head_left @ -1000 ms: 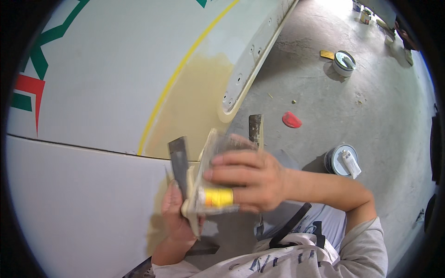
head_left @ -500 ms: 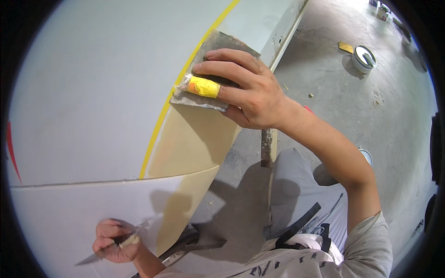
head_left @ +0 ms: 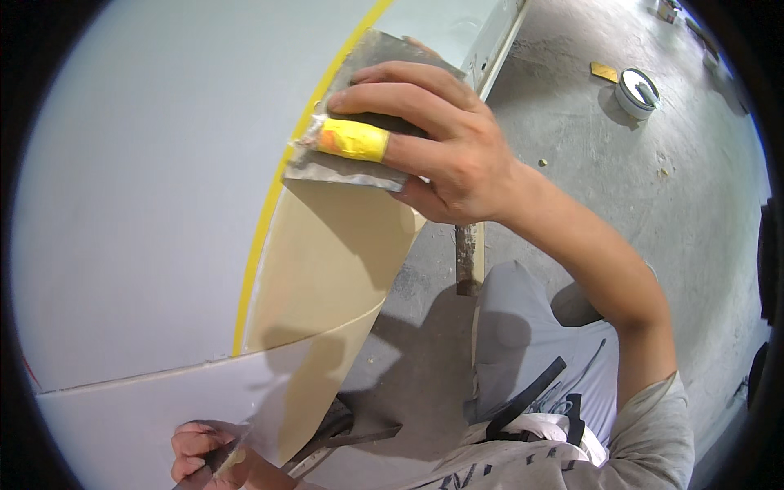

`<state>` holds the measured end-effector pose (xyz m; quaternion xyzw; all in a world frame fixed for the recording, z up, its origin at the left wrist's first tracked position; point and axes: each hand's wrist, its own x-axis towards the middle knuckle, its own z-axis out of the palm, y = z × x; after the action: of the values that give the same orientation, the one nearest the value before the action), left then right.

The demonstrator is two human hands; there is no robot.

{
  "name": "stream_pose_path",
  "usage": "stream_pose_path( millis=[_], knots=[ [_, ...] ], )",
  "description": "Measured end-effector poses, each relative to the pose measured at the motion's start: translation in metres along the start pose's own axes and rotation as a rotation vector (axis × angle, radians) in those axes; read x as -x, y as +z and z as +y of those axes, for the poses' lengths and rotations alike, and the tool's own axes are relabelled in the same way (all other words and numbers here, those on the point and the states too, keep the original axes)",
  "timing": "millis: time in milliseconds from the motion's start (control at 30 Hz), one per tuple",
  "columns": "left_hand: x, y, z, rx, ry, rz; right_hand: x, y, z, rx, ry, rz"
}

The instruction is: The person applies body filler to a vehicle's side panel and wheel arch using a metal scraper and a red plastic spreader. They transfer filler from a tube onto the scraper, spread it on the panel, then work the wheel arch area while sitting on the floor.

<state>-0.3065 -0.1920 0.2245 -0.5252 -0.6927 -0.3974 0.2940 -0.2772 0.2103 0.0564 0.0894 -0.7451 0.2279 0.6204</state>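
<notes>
My right hand [head_left: 453, 147], a yellow wrap [head_left: 351, 139] round one finger, grips a flat grey metal spreader [head_left: 380, 49] against the upper part of a large white panel [head_left: 139, 196]. The spreader lies just right of a curved yellow tape strip [head_left: 253, 278], over a beige coated area [head_left: 327, 237] along the panel's edge. Below a seam, at lower left, my left hand [head_left: 204, 453] is closed on a thin knife [head_left: 216, 461] with pale paste on it; its lower part leaves the picture.
Right of the panel is a grey concrete floor [head_left: 588, 163] with a tin [head_left: 637, 94], a small yellow piece [head_left: 604, 72] and scraps. A stained upright strip [head_left: 467, 257] stands beside my grey-clad leg [head_left: 539, 318]. More containers [head_left: 667, 11] are at the far top right.
My hands were together a second ago; my right hand has moved up onto the panel with the spreader, slightly further up-left since half a second ago. My left hand has dropped toward the lower left.
</notes>
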Motion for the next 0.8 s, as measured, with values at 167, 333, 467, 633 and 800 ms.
stream_pose_path(
  millis=[167,333,467,633,800],
  knots=[
    [0.001,0.003,0.001,0.06,0.004,0.034,0.008,0.0,-0.007,0.022,0.03,-0.01],
    [0.006,0.002,0.003,0.053,-0.057,0.107,0.002,-0.023,-0.001,0.022,-0.017,-0.097],
    [0.004,-0.004,-0.004,0.024,0.036,-0.039,-0.005,-0.008,0.007,0.039,-0.025,-0.02],
    [0.01,-0.005,-0.002,0.086,-0.006,0.055,0.004,-0.014,-0.01,0.044,0.004,-0.107],
    [0.012,-0.004,-0.004,0.036,-0.009,0.059,-0.011,-0.033,0.023,0.058,0.06,0.032]
  ],
)
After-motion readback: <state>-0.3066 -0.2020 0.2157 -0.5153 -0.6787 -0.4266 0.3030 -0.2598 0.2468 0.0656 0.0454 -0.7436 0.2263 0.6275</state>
